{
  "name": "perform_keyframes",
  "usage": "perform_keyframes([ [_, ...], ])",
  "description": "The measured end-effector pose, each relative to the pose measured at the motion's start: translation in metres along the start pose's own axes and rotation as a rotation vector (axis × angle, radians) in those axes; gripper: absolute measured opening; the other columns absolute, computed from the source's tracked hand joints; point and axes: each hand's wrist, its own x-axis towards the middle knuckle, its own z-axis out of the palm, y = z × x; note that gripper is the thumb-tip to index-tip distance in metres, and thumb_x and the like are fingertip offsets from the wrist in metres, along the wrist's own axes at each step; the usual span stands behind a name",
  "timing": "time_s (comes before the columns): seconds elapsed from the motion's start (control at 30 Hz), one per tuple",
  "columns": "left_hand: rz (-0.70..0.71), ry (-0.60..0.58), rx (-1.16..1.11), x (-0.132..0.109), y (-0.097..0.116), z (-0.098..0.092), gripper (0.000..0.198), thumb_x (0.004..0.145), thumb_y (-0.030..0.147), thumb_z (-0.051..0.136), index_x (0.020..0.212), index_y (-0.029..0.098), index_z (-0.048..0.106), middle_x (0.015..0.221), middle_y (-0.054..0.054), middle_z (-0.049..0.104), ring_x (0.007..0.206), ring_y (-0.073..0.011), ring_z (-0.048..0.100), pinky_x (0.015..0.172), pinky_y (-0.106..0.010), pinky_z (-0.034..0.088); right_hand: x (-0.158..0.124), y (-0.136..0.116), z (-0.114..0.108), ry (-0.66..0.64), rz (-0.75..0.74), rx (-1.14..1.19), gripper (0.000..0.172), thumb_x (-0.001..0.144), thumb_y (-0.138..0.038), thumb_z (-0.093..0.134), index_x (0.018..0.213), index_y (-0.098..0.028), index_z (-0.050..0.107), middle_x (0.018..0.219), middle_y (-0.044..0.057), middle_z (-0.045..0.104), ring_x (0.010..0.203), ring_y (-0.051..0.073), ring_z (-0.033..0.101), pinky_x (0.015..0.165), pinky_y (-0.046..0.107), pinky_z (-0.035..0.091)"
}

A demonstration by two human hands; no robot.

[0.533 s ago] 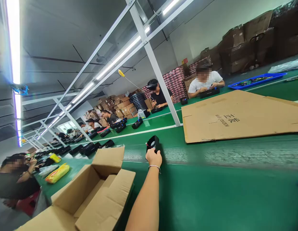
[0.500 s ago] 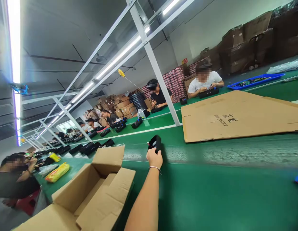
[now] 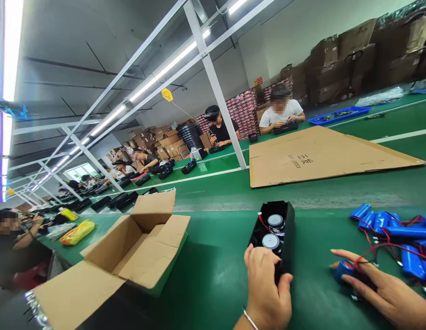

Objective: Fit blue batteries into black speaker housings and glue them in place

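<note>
Drawn nearer since the earlier frame, the black case [image 3: 288, 233] lies right of centre, the left hand [image 3: 269, 288] clamped on its near end. The right hand [image 3: 381, 286] pinches a blue cylinder [image 3: 343, 271], apparently picking it out; lifting calls for freeing its red wires [image 3: 388, 244].

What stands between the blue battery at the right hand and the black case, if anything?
Nothing visible but fingertips of the right hand itself. Green tabletop shows between the blue battery and the black case; the other batteries lie farther right. The left hand holds the case's near end.
</note>
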Motion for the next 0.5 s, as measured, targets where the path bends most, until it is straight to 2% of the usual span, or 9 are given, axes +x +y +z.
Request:
perform_keyframes([
  [0.1,0.166,-0.018,-0.093,-0.021,0.010,-0.004,0.029,0.069,0.019,0.054,0.097,0.022,0.050,0.097,-0.007,0.057,0.096,-0.0224,0.052,0.105,-0.047,0.027,-0.002,-0.011,-0.014,0.043,0.105,0.138,0.046,0.084,-0.056,0.035,0.125,-0.034,0.031,0.108,0.007,0.057,0.084,0.017,0.061,0.077,0.029,0.051],
  [0.2,0.335,-0.127,-0.110,-0.034,0.002,-0.019,0.032,0.067,0.020,0.055,0.098,0.021,0.052,0.099,-0.006,0.059,0.104,-0.0239,0.050,0.108,-0.051,0.020,-0.004,-0.011,-0.029,0.288,0.158,0.261,0.057,0.073,-0.067,0.040,0.112,-0.024,0.044,0.093,0.007,0.060,0.060,0.018,0.056,0.055,0.031,0.051],
  [0.27,0.297,-0.235,-0.046,-0.035,-0.015,-0.033,0.030,0.066,0.014,0.053,0.095,0.021,0.054,0.103,-0.006,0.059,0.115,-0.0255,0.044,0.109,-0.053,0.017,-0.006,-0.008,-0.037,0.450,0.169,0.324,0.057,0.071,-0.068,0.042,0.105,-0.022,0.047,0.089,0.006,0.060,0.061,0.017,0.054,0.048,0.028,0.048],
  [0.33,0.155,-0.247,0.032,-0.031,-0.039,-0.047,0.029,0.067,0.008,0.049,0.091,0.021,0.057,0.117,-0.006,0.054,0.125,-0.0253,0.035,0.109,-0.052,0.019,-0.008,-0.006,-0.042,0.538,0.185,0.410,0.052,0.073,-0.064,0.045,0.105,-0.024,0.048,0.086,0.005,0.060,0.071,0.019,0.056,0.050,0.025,0.047],
  [0.4,0.001,-0.092,0.074,-0.024,-0.063,-0.054,0.029,0.073,0.007,0.045,0.094,0.022,0.058,0.127,-0.005,0.048,0.128,-0.0233,0.031,0.109,-0.049,0.020,-0.008,-0.005,-0.044,0.557,0.198,0.477,0.048,0.074,-0.061,0.047,0.107,-0.026,0.047,0.085,0.004,0.060,0.078,0.019,0.056,0.053,0.024,0.048],
  [0.5,-0.441,0.309,-0.019,-0.017,-0.078,-0.046,0.038,0.081,0.020,0.045,0.119,0.019,0.047,0.136,-0.011,0.040,0.129,-0.0227,0.032,0.110,-0.044,0.022,-0.007,-0.003,-0.043,0.513,0.159,0.409,0.052,0.074,-0.062,0.048,0.115,-0.031,0.045,0.089,0.003,0.061,0.075,0.018,0.056,0.058,0.027,0.050],
])
